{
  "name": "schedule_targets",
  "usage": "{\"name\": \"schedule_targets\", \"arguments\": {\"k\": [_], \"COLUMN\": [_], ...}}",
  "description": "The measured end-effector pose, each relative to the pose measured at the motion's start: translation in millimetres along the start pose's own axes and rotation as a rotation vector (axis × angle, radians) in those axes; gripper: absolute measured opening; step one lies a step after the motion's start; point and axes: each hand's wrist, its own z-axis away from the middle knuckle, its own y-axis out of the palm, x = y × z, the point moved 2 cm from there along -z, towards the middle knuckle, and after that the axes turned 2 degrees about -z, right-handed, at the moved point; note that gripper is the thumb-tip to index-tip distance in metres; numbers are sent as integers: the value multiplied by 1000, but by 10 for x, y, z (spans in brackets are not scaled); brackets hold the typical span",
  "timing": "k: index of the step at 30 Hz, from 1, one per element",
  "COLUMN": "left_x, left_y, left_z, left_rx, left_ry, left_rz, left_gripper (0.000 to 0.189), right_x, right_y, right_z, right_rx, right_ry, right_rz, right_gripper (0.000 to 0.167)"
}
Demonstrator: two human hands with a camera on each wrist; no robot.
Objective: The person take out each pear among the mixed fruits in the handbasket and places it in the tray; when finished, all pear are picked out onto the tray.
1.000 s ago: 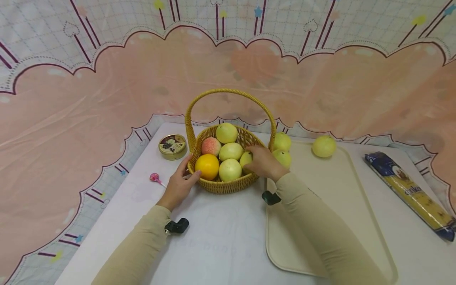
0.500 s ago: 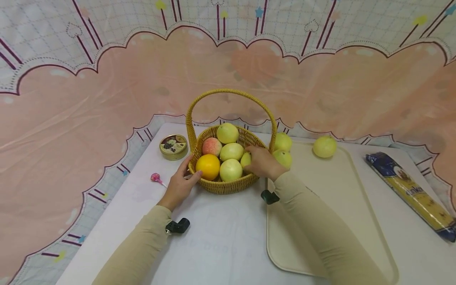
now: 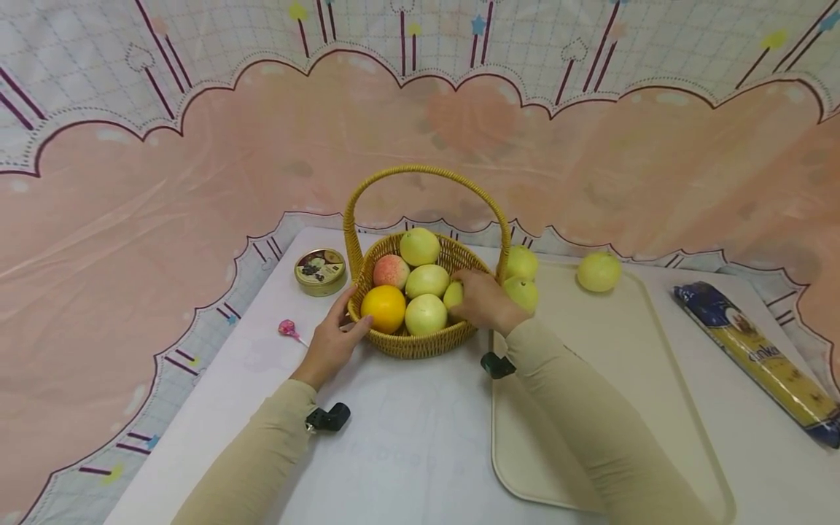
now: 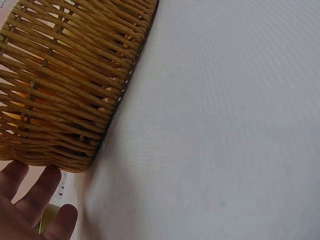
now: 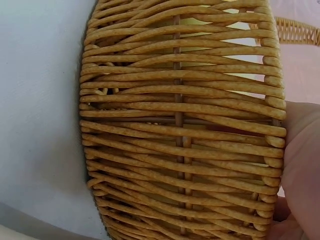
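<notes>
A woven basket (image 3: 420,345) with a tall arched handle stands on the white table. Inside lie an orange (image 3: 383,308), a peach (image 3: 391,271) and several pale yellow-green fruits (image 3: 426,314). My left hand (image 3: 330,345) holds the basket's near left side, thumb at the rim beside the orange; in the left wrist view its fingertips (image 4: 46,182) meet the wickerwork. Over the right rim reaches my right hand (image 3: 484,300), fingers curled down around a yellow-green fruit (image 3: 453,294) at the basket's right side. That fruit is partly hidden by the hand.
Right of the basket lies a beige tray (image 3: 593,408); two yellow-green fruits (image 3: 522,293) sit by its near-basket edge and another (image 3: 599,272) at its back. A long blue-and-yellow packet (image 3: 755,357) lies far right. Left are a round tin (image 3: 320,272) and a pink lollipop (image 3: 287,328).
The whole view has shifted very slightly. Both hands keep their places at the basket, and the fruits have not visibly moved.
</notes>
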Motion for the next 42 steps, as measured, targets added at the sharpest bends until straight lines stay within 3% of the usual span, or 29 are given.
{"name": "schedule_targets", "arguments": {"k": [11,19,28,42], "left_x": [-5,-7,23,2], "left_y": [43,35,32,10], "left_z": [-20,-21,-30,-8], "left_rx": [-5,1,6,7], "left_ry": [44,33,20,7], "left_rz": [34,43,33,25], "left_gripper": [75,75,76,75], "right_x": [-12,71,161,108], "right_y": [-52,-177,-338,-440], "right_z": [121,255,457,710], "right_rx": [-86,-102,-139,-181], "right_ry": [-51,-55,-127,-174], "right_rz": [-51,-120,-147,-141], "right_gripper": [63,66,65,66]}}
